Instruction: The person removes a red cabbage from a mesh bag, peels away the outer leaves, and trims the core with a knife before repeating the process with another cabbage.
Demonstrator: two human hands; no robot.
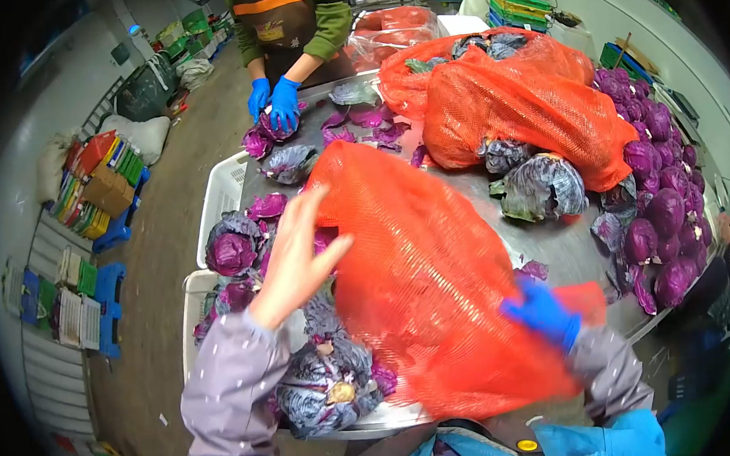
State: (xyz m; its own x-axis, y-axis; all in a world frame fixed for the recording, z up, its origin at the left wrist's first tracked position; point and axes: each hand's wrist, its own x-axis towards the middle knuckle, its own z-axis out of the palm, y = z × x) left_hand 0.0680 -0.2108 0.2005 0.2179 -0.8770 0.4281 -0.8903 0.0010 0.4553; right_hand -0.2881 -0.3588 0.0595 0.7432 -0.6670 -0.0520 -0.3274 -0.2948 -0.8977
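A large orange-red mesh bag [427, 283] lies spread across the metal table in front of me. My left hand [295, 253], bare, is raised at the bag's left side with its fingers spread. On the bag's right side is my right hand [546, 313] in a blue glove, somewhat blurred, its fingers apart against the mesh. Below my left forearm, a red cabbage [326, 385] with dark outer leaves sits at the table's near edge, its cut stem showing. Another leafy cabbage [542, 188] rests beyond the bag to the right.
Across the table [489, 208], a co-worker's blue-gloved hands [278, 104] handle a purple cabbage. More mesh bags [524, 101] lie at the back. Peeled red cabbages [665, 210] are heaped along the right edge. White crates [225, 195] stand along the left side.
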